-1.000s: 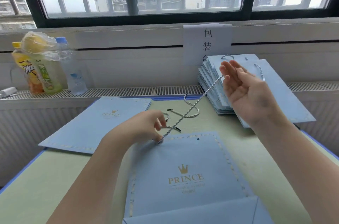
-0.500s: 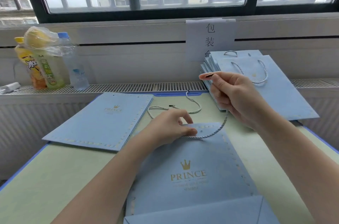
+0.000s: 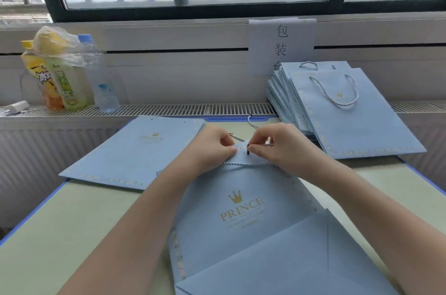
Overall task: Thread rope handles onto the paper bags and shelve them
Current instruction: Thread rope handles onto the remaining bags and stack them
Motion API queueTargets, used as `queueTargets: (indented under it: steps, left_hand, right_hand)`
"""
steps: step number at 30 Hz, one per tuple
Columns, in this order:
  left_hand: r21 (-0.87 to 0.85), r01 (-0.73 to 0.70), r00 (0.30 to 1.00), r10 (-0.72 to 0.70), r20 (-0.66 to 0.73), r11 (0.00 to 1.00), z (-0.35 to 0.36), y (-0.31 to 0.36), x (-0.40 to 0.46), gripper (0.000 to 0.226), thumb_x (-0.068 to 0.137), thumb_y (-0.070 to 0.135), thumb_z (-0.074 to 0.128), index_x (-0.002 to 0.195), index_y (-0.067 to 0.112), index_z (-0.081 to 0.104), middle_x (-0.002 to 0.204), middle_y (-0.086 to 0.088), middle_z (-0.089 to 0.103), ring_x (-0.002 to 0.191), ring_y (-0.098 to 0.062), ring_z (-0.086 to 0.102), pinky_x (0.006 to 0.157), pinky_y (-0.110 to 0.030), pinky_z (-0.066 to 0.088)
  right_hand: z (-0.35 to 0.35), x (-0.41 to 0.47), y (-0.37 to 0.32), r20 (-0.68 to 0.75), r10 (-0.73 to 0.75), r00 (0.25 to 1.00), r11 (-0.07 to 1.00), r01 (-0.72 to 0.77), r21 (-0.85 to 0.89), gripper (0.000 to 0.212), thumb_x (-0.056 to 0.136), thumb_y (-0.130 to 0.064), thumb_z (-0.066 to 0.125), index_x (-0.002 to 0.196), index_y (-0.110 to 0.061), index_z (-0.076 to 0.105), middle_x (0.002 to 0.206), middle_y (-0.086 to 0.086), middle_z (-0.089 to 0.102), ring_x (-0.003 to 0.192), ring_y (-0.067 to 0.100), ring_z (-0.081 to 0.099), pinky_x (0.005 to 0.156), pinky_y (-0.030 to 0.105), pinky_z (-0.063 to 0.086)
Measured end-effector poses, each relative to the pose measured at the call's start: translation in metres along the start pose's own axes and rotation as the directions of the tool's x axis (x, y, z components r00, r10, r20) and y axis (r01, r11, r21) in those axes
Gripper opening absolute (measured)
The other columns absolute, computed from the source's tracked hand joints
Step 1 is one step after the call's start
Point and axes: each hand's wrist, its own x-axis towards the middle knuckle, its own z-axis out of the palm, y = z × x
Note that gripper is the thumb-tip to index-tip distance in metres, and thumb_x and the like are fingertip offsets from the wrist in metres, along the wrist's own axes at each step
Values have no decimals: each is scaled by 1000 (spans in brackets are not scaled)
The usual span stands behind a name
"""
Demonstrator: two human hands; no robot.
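Here, both hands meet at the top edge of a light blue paper bag (image 3: pixel 243 217) that lies flat on the pale green table (image 3: pixel 72 234), its gold crown and PRINCE print facing up. The left hand (image 3: pixel 212 147) pinches that top edge between thumb and curled fingers. The right hand (image 3: pixel 277 147) pinches the black tip (image 3: pixel 247 150) of a twisted white rope (image 3: pixel 243 164) and holds it upright against the paper. Whether the tip has entered a hole cannot be made out; fingers cover the spot. The rope runs across the bag just below the knuckles, and its far end passes under the right hand. The bag's lower part is cut off by the frame's bottom edge.

Behind the hands 1 more loose rope piece (image 3: pixel 252 123) shows only in part. To the left a second flat bag (image 3: pixel 135 152) lies without a handle. At the right a stack of finished bags (image 3: pixel 347 116) leans against the wall, the top 1 with its rope loop showing. A paper sign (image 3: pixel 282 46) above is partly hidden by that stack. Bottles (image 3: pixel 70 80) under crumpled plastic stand on the radiator grille (image 3: pixel 181 109) at far left.
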Motion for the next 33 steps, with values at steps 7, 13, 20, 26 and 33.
queueTargets:
  steps: [7,13,20,26,33]
  left_hand:
    - [-58,9,1000,-11,-24,998,-5,3,-1,12,86,6,60,89,10,71,64,9,58,50,5,50,48,-7,37]
    - [-126,68,998,-70,-9,990,-11,8,-3,14,88,9,60,93,6,73,73,10,62,69,0,54,63,-10,41]
    - [-258,287,956,-258,140,923,-18,4,-5,31,91,30,62,90,0,70,84,-13,65,72,-22,56,72,-30,44]
    - [-306,416,880,-295,371,856,-23,3,-10,52,93,56,43,77,17,74,79,-7,70,64,-18,64,64,-25,52]
    - [-366,414,883,-270,385,834,-25,-1,-9,48,91,52,49,76,11,67,64,-2,64,52,-13,57,51,-21,44]
  right_hand:
    - [12,0,3,-57,-80,995,997,80,9,14,83,-19,68,75,-29,63,77,-15,58,70,-3,49,69,25,43]
    - [4,0,-7,17,-16,1000,983,13,182,16,84,-24,69,69,-22,63,74,-11,54,62,1,44,63,18,37]
    - [9,-2,-8,99,62,993,979,-80,188,14,86,-33,66,93,-22,60,89,-11,54,82,-5,48,68,6,35]
    - [11,-2,-13,95,15,995,974,-36,223,10,87,-26,65,86,-17,62,71,-16,52,63,-13,48,59,11,34]
    - [14,-2,-14,42,-20,999,962,7,272,9,87,-30,64,84,-32,56,89,-12,61,86,4,55,78,25,42]
